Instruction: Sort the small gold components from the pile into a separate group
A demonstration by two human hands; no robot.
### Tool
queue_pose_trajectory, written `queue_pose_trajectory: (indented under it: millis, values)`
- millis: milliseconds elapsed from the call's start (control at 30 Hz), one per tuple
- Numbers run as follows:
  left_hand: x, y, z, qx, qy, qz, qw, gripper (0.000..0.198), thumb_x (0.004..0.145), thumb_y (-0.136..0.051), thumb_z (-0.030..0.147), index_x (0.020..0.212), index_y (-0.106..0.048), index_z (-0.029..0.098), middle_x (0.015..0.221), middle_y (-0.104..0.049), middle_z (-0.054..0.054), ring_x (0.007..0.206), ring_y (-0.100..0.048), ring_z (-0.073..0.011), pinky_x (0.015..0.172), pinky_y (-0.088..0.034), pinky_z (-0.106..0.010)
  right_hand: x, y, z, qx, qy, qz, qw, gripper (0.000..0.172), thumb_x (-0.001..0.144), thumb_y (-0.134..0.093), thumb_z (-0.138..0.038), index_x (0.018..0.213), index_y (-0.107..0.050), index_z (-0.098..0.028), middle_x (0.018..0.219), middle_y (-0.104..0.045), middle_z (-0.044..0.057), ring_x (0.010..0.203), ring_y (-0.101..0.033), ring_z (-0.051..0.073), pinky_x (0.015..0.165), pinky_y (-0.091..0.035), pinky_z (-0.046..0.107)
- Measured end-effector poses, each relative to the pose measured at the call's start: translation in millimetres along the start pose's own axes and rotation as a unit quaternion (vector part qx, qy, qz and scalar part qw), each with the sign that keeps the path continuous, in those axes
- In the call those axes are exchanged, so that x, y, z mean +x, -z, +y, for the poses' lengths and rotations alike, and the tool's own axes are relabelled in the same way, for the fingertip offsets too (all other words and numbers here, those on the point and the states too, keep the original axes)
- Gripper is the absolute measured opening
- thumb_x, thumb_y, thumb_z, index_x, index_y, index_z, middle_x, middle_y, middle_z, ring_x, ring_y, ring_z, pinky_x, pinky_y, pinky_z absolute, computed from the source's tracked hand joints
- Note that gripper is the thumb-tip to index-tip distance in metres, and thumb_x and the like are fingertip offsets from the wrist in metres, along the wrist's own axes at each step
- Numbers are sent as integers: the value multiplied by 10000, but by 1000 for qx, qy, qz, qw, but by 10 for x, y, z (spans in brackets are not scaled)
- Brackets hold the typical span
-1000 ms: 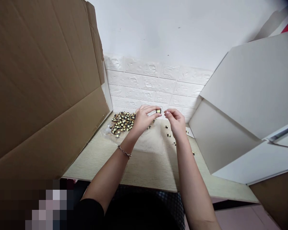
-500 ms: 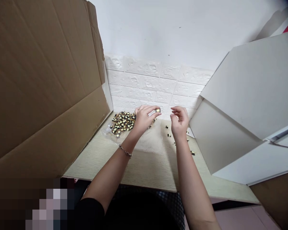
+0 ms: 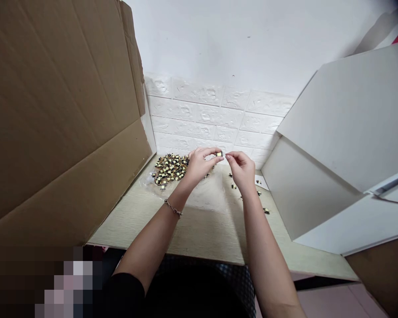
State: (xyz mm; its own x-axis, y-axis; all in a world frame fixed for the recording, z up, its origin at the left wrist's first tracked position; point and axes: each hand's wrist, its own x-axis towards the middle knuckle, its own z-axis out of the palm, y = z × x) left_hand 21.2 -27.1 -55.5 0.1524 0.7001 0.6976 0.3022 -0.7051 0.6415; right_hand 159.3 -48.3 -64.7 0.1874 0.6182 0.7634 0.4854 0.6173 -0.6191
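Note:
My left hand (image 3: 200, 165) pinches a small transformer (image 3: 219, 154), yellow-wrapped with dark ends, between thumb and fingertips above the table. Just to its right, my right hand (image 3: 242, 168) has thumb and forefinger pressed together at the transformer's right side. What those fingertips hold, if anything, is too small to make out. Beyond my left wrist, a heap of similar transformers (image 3: 169, 169) lies on a clear plastic sheet (image 3: 204, 194), partly hidden by that hand. A few loose transformers (image 3: 266, 211) are scattered beneath and beside my right forearm.
A tall cardboard sheet (image 3: 69, 110) walls off the left. White panels (image 3: 318, 185) stand on the right, and a white brick-patterned wall (image 3: 199, 117) closes the back. A small white card (image 3: 261, 182) with bits on it lies on the wooden table (image 3: 208, 236).
My right hand has moved left, its thumb and forefinger closing together beside the transformer. My left hand has hardly moved and keeps its pinch.

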Motion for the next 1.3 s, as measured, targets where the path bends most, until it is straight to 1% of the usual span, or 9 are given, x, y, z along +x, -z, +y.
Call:
queue_pose_trajectory:
  millis: [233, 300, 433, 600, 800, 1067, 1167, 1300]
  values:
    - [14, -47, -68, -95, 42, -72, 992, 264, 702, -580, 316, 916, -625, 169, 926, -638, -36, 850, -563, -138, 767, -424, -243, -6, -12, 20, 1, -7, 18, 1000, 139, 736, -521, -299, 735, -594, -181, 720, -604, 10, 667, -527, 118, 629, -418, 258]
    - [21, -60, -95, -102, 50, -89, 989, 279, 714, -563, 318, 941, -613, 164, 939, -635, -46, 855, -565, -144, 759, -430, -247, -13, -14, 11, -10, -4, 19, 1000, 140, 739, -516, -297, 731, -592, -179, 714, -602, 9, 660, -525, 115, 622, -417, 254]
    - [26, -85, -145, -87, 46, -107, 989, 282, 738, -529, 330, 959, -602, 170, 950, -632, -49, 879, -564, -154, 799, -425, -269, -20, -15, -10, -33, 9, 21, 999, 135, 744, -511, -286, 719, -589, -178, 706, -598, 7, 658, -527, 112, 623, -420, 249]
    - [12, -88, -149, -71, 48, -101, 991, 315, 745, -518, 329, 1021, -571, 188, 992, -617, -43, 927, -553, -158, 818, -421, -272, -19, -18, -32, -44, 21, 18, 999, 127, 748, -506, -271, 716, -589, -180, 708, -601, 10, 669, -537, 116, 633, -430, 250]
    - [13, -85, -130, -50, 35, -97, 993, 256, 734, -522, 339, 923, -598, 184, 930, -628, -31, 886, -558, -162, 801, -422, -279, -24, -13, -32, -51, 26, 19, 998, 125, 751, -503, -270, 716, -586, -184, 716, -604, 12, 683, -543, 122, 643, -438, 255]
    - [26, -102, -140, -115, 79, -92, 986, 267, 705, -549, 348, 887, -582, 155, 876, -618, -41, 824, -556, -145, 746, -417, -253, -23, -19, 12, -45, 6, 14, 999, 151, 758, -491, -301, 749, -587, -185, 737, -621, 15, 691, -556, 129, 678, -444, 278]
    - [31, -104, -126, -147, 87, -88, 981, 252, 700, -552, 338, 858, -574, 144, 846, -609, -36, 797, -548, -130, 735, -411, -238, -30, -16, 5, -52, 13, 12, 999, 152, 761, -486, -298, 748, -586, -185, 738, -623, 15, 689, -557, 128, 674, -443, 275]
    - [40, -101, -99, -188, 91, -82, 974, 227, 701, -550, 304, 848, -569, 132, 832, -602, -32, 787, -543, -121, 743, -406, -231, -36, -10, -18, -82, 42, 11, 996, 143, 766, -477, -276, 738, -587, -188, 744, -624, 14, 701, -556, 130, 680, -438, 273]
